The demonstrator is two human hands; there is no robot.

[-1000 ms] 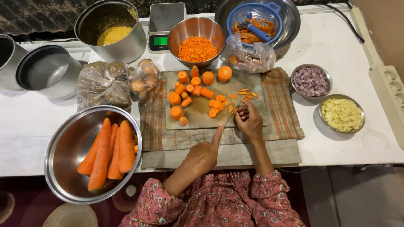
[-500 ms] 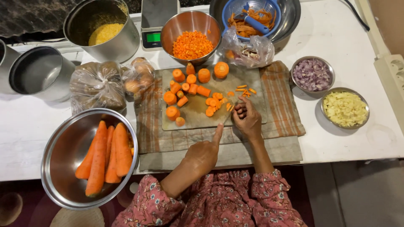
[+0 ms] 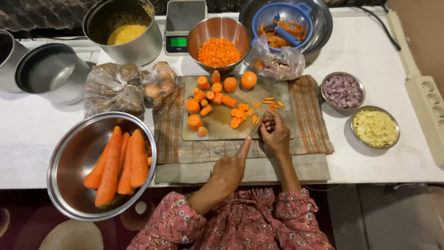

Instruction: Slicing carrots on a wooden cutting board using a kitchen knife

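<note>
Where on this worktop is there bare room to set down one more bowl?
Bare white table lies between the blue colander and the power strip, and in front of the bowl of yellow bits. The cutting board, strewn with carrot chunks, is crowded.

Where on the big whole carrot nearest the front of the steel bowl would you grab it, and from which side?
Take the long carrot around its thick upper part, coming from straight above. It lies flat, leaning on the bowl's slope, with other carrots tight on its right, so only its top and left flank are free. The narrow tip looks harder to pinch.
</note>
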